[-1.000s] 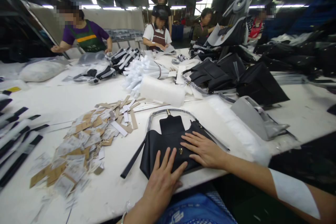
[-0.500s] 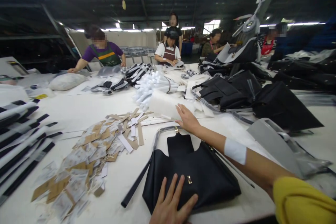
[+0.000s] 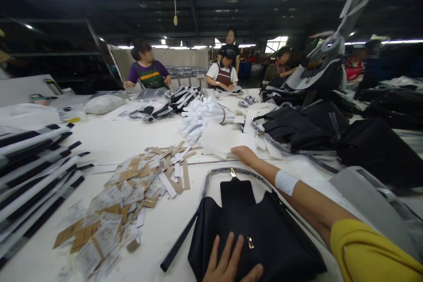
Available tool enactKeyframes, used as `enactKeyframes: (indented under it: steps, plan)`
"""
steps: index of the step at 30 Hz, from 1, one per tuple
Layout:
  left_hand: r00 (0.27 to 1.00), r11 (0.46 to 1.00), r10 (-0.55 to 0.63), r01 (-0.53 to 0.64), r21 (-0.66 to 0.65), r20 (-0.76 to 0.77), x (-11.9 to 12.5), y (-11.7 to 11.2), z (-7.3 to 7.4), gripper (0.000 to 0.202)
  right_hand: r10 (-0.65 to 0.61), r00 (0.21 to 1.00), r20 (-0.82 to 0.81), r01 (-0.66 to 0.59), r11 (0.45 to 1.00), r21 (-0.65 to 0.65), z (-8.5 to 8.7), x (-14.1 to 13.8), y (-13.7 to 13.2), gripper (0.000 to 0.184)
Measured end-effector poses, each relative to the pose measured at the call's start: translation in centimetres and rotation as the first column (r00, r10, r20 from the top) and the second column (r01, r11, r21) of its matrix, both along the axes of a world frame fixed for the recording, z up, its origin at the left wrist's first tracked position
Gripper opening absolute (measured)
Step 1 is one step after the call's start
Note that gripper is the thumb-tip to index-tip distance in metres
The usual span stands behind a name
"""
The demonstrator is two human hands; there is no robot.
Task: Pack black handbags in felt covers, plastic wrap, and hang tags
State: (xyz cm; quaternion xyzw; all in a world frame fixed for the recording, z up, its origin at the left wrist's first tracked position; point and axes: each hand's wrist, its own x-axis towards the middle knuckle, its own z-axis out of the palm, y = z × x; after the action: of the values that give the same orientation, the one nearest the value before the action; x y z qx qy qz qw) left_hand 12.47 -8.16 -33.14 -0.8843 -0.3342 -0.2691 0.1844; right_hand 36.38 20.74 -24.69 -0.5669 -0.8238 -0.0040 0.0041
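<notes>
A black handbag (image 3: 264,224) with a gold clasp lies on the white table in front of me. Its flap is folded back toward the far side, and a plastic-wrapped handle arches beyond it. My left hand (image 3: 228,262) rests flat on the bag's lower front, fingers spread. Past the bag, my right hand (image 3: 246,156) is closed at the near edge of a thin white sheet (image 3: 223,139), apparently foam or paper; its fingertips are partly hidden. A loose black strap end (image 3: 178,242) sticks out left of the bag.
Hang tags and card strips (image 3: 122,198) are heaped on the left. Wrapped straps (image 3: 36,176) stack at the far left. White foam tubes (image 3: 206,114) lie beyond the sheet. More black bags (image 3: 297,128) and a grey bag piece (image 3: 366,194) lie right. Several people work across the table.
My right hand has gone from stretched fingers over the white sheet to closed at its edge, and the sheet has shifted. The view has turned left; my left hand stays on the bag.
</notes>
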Motion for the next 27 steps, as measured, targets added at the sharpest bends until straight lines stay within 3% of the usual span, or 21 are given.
enactKeyframes:
  steps: [4,9,14,18,22,24,27]
  plan:
    - [0.999,1.0,-0.031,0.031,-0.003,-0.004,-0.5,0.5,0.3,0.067,-0.085,0.996,0.026,0.086,0.996,-0.035,1.2,0.2,0.4,0.03]
    - [0.984,0.987,-0.154,0.158,0.028,-0.091,-1.4,1.2,1.9,0.07,-0.111,0.994,-0.008,0.111,0.993,-0.039,3.4,-0.1,0.1,0.028]
    - [0.979,0.956,-0.183,0.154,-0.25,-0.095,-1.7,0.5,3.5,0.086,-0.067,0.994,-0.087,0.079,0.988,0.135,7.6,-0.2,-2.9,0.031]
    - [0.985,0.892,-0.16,0.117,-0.437,-0.061,-1.7,-0.5,4.7,0.076,0.084,0.989,-0.122,-0.057,0.976,0.209,9.3,-0.2,-9.6,0.037]
    - [0.986,0.848,-0.161,0.113,-0.517,-0.049,-1.6,-0.6,5.8,0.072,0.379,0.921,-0.085,-0.346,0.901,0.262,8.4,-0.6,-19.1,0.028]
    - [0.984,0.835,-0.169,0.118,-0.537,-0.047,-1.5,-0.5,6.2,0.071,0.45,0.889,-0.078,-0.429,0.881,0.2,7.4,-0.7,-23.4,0.023]
    - [0.987,0.8,-0.154,0.093,-0.593,-0.054,-1.5,-0.8,6.4,0.072,0.443,0.891,-0.097,-0.442,0.896,0.033,5.9,-0.6,-27.5,0.02]
